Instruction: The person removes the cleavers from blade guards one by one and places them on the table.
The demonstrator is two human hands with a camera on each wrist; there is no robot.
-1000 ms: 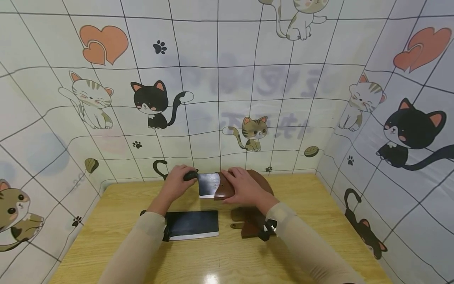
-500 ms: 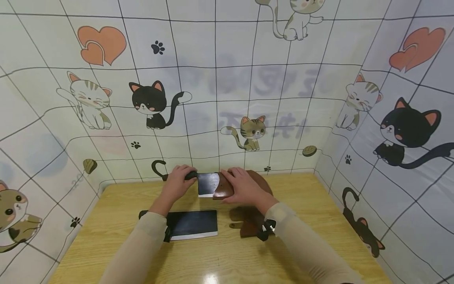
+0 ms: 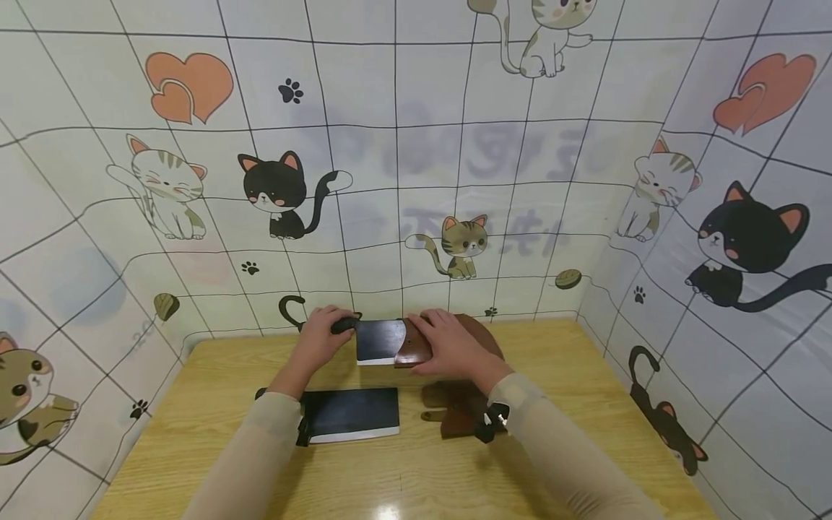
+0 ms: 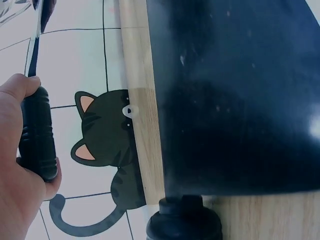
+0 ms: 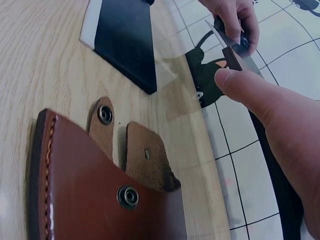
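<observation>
In the head view, a small cleaver [image 3: 377, 342] is held above the table's far part, its blade partly inside a brown leather sheath [image 3: 409, 345]. My left hand [image 3: 317, 345] grips its black handle [image 4: 38, 137], fingers wrapped round it. With my right hand [image 3: 450, 344] I hold the sheath, thumb on the near side and fingers over the top; the covered part of the blade is hidden. Nearer to me lies a larger cleaver [image 3: 354, 414] with a dark blade. A second brown sheath [image 5: 107, 190] lies on the table below my right forearm, its two snap straps spread.
The wooden table [image 3: 390, 469] meets a cat-patterned cloth wall [image 3: 370, 217] at its back, with more cloth at both sides. The larger cleaver's pale edge faces me, and its handle lies partly behind my left forearm.
My left hand has shifted slightly left with the handle, and a little more of the small blade shows outside the sheath. The larger cleaver and second sheath stay put.
</observation>
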